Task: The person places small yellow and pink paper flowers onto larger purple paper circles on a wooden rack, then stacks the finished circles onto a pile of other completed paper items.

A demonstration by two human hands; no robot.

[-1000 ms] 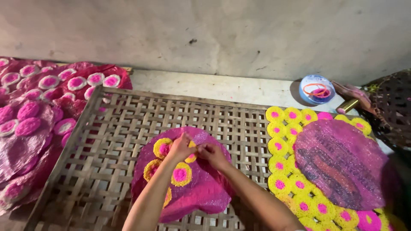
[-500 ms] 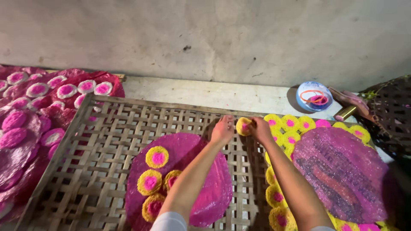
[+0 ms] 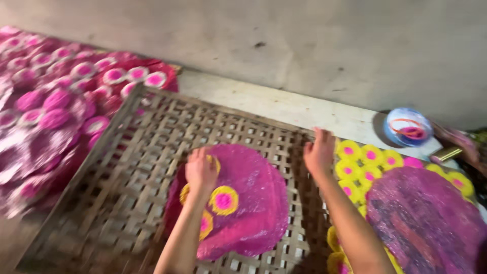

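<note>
Pink disc (image 3: 243, 203) lies flat on the woven bamboo tray (image 3: 152, 152), bearing small yellow rounds with pink centres (image 3: 223, 200). Left hand (image 3: 201, 171) rests on the disc's upper left part, fingers curled, perhaps pinching a yellow round; blur hides it. Right hand (image 3: 319, 152) hovers past the disc's upper right edge, fingers loosely spread, holding nothing.

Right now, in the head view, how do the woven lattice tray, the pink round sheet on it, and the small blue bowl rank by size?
1. Woven lattice tray, clearly largest.
2. Pink round sheet, lying on the tray.
3. Blue bowl, smallest, though it sits farther from the camera, which shrinks it somewhat.
</note>
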